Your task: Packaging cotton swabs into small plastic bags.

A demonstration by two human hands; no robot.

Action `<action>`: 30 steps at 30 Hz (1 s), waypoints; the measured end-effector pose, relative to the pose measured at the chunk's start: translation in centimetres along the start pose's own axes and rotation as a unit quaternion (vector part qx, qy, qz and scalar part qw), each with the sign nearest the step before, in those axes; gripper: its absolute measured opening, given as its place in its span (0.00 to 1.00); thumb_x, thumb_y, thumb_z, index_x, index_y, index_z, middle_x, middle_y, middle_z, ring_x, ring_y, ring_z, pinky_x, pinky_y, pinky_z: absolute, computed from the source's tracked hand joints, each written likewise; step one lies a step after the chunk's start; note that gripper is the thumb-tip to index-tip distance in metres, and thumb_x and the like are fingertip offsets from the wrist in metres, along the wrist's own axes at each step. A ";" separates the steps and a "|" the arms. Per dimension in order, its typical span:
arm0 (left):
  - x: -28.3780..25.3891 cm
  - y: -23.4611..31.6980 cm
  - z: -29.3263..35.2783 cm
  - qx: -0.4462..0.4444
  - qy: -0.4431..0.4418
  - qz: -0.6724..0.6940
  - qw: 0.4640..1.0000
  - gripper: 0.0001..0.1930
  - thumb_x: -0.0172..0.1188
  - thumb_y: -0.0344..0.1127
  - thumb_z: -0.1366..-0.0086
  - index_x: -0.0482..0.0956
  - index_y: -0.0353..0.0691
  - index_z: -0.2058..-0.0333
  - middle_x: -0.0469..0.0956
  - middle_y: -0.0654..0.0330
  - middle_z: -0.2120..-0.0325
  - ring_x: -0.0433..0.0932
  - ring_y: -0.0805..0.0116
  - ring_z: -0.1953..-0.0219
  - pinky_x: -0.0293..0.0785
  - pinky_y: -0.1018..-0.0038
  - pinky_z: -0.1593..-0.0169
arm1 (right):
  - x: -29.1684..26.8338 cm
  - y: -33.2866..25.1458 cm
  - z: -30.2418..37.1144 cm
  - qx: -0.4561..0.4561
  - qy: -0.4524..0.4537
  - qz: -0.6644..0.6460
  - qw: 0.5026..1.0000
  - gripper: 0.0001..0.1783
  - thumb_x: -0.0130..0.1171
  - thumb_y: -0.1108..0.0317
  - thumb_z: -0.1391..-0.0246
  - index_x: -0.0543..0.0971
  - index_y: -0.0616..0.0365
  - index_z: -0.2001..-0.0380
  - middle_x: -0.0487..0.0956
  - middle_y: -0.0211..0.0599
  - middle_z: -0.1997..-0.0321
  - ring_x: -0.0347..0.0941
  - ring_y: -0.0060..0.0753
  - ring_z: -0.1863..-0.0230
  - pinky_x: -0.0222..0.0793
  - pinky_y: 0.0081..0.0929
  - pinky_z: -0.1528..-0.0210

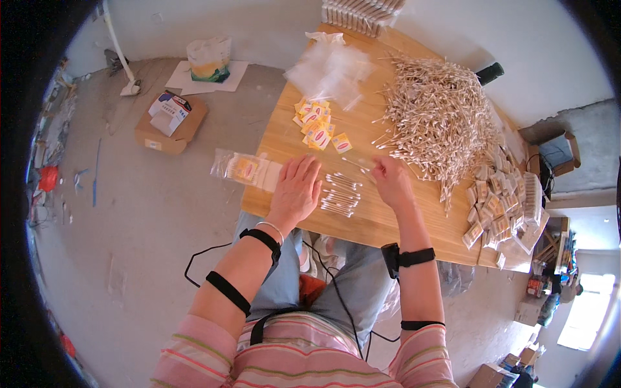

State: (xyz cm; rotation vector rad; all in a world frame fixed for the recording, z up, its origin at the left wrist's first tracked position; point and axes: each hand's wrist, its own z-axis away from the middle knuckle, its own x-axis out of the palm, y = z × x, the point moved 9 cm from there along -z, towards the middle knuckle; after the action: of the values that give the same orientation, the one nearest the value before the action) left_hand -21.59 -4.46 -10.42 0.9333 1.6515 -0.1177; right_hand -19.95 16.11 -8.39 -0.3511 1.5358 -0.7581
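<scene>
My left hand (pixel 297 189) lies flat at the table's near left, fingers stretched and close together, holding nothing. Its fingers rest beside a clear plastic bag (pixel 223 161) with a yellow-and-white card (pixel 246 169) in it, which reaches over the table edge. My right hand (pixel 393 183) is closed, fingertips pinched; what they hold, if anything, is too blurred to make out. A loose cotton swab (pixel 356 165) lies just left of those fingertips. Between my hands, several cotton swabs (pixel 339 195) are laid side by side on the wood.
A big heap of cotton swabs (pixel 436 116) covers the table's far right. Small filled packs (pixel 498 207) pile up at the right edge. Yellow cards (pixel 317 126) and clear bags (pixel 330 71) lie farther back. A cardboard box (pixel 169 123) stands on the floor at left.
</scene>
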 end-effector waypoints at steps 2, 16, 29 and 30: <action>0.2 0.3 -0.3 0.002 0.001 0.004 1.000 0.21 0.55 0.36 0.38 0.68 0.38 0.48 0.67 0.55 0.45 0.62 0.56 0.40 0.54 0.59 0.35 | 1.1 -0.2 -0.1 -0.052 0.000 0.047 0.998 0.07 0.58 0.70 0.49 0.79 0.59 0.66 0.78 0.45 0.65 0.71 0.50 0.57 0.68 0.42 0.53; 0.4 0.3 -0.3 0.001 -0.002 -0.004 1.000 0.21 0.55 0.37 0.38 0.68 0.37 0.47 0.67 0.53 0.46 0.62 0.56 0.39 0.53 0.58 0.34 | 6.1 -1.8 0.1 -0.079 -0.061 0.226 0.969 0.06 0.57 0.71 0.51 0.78 0.59 0.68 0.76 0.46 0.59 0.68 0.49 0.50 0.63 0.42 0.45; 0.2 0.2 0.1 0.004 0.011 -0.003 1.000 0.21 0.55 0.37 0.39 0.69 0.38 0.48 0.68 0.54 0.46 0.63 0.56 0.41 0.56 0.60 0.36 | 3.6 4.0 2.2 0.168 -0.101 -0.436 0.879 0.10 0.53 0.71 0.39 0.79 0.64 0.58 0.77 0.26 0.70 0.68 0.18 0.71 0.66 0.18 0.64; 0.2 0.0 0.1 0.005 0.012 -0.009 1.000 0.22 0.56 0.38 0.39 0.69 0.38 0.48 0.68 0.54 0.46 0.63 0.55 0.41 0.56 0.60 0.36 | 3.7 4.0 2.3 0.167 -0.100 -0.439 0.877 0.11 0.53 0.71 0.39 0.78 0.64 0.57 0.77 0.27 0.70 0.68 0.18 0.70 0.67 0.18 0.63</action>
State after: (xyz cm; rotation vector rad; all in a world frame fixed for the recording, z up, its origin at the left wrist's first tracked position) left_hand -21.49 -4.39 -10.61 0.9305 1.6841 -0.1280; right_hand -17.32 16.08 -13.72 -0.8596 0.9732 -1.6149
